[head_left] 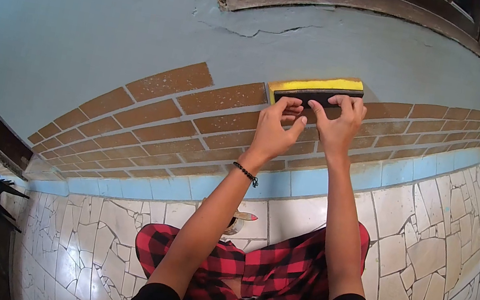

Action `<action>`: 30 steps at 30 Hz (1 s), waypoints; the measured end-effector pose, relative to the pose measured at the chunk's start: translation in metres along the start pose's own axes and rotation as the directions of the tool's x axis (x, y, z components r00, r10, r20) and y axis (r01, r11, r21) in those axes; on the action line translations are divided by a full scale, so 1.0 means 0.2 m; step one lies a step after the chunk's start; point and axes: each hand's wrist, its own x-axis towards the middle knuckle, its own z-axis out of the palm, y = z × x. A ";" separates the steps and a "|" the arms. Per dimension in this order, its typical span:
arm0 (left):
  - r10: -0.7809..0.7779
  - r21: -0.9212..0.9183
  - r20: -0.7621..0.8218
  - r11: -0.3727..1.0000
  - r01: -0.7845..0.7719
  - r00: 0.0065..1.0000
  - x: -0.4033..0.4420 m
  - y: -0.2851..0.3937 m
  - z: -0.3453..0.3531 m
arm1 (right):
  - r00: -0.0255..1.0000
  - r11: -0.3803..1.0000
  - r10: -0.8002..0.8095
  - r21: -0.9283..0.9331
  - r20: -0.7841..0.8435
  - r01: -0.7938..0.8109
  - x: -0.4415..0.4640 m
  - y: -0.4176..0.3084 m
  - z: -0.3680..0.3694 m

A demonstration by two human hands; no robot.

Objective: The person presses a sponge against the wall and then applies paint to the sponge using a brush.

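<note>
A long yellow sponge block (315, 85) with a black backing (320, 95) is against the grey wall, at the top row of the brown brick pattern (223, 100). My left hand (277, 131) has its curled fingers at the left part of the backing, with the thumb bent toward them. Near the right part, my right hand (339, 124) grips the backing between thumb and fingers. The sponge's face toward the wall is hidden. A dark beaded bracelet (247, 174) circles my left wrist.
Light blue tiles (400, 170) run along the wall's foot above a broken-stone floor (407, 257). A wooden frame (343, 0) and a crack (273, 32) are above. A small red-tipped object (245, 216) lies near my legs, partly hidden. Dark furniture (3, 198) stands far left.
</note>
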 end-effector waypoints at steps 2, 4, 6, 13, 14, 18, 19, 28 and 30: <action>0.065 0.083 0.010 0.994 -0.066 0.998 -0.03 0.01 0.00 | 1.000 1.000 -0.019 -0.004 -0.023 0.019 -0.02 -0.01 0.00; 0.048 0.106 0.043 0.993 -0.052 0.998 -0.04 0.01 -0.01 | 1.000 1.000 -0.026 -0.008 -0.002 0.026 -0.03 -0.01 0.00; 0.037 0.083 0.040 0.996 -0.040 0.999 -0.02 0.00 0.00 | 1.000 0.999 -0.027 -0.021 0.008 0.028 -0.01 0.00 0.01; -0.124 -0.022 0.081 0.992 0.126 0.989 0.04 0.04 -0.01 | 0.985 0.998 0.059 -0.039 0.160 -0.054 0.09 0.00 -0.02; -0.138 -0.015 0.085 0.990 0.140 0.987 0.04 0.05 -0.02 | 0.977 0.996 0.088 -0.040 0.195 -0.082 0.10 0.01 -0.02; -0.119 -0.030 0.062 0.992 0.121 0.991 0.05 0.04 -0.02 | 0.974 0.997 0.071 0.020 0.215 -0.077 0.14 0.05 -0.03; -0.134 -0.032 0.083 0.990 0.137 0.988 0.05 0.04 -0.03 | 0.968 0.995 0.079 0.034 0.238 -0.089 0.14 0.06 -0.04; -0.183 -0.177 0.190 0.960 0.217 0.965 0.16 0.02 0.00 | 0.990 0.990 0.072 0.114 0.118 -0.086 0.08 0.05 -0.03; -0.192 -0.211 0.145 0.952 0.220 0.971 0.17 0.02 0.03 | 0.994 0.987 0.082 0.133 0.074 -0.091 0.06 0.04 0.00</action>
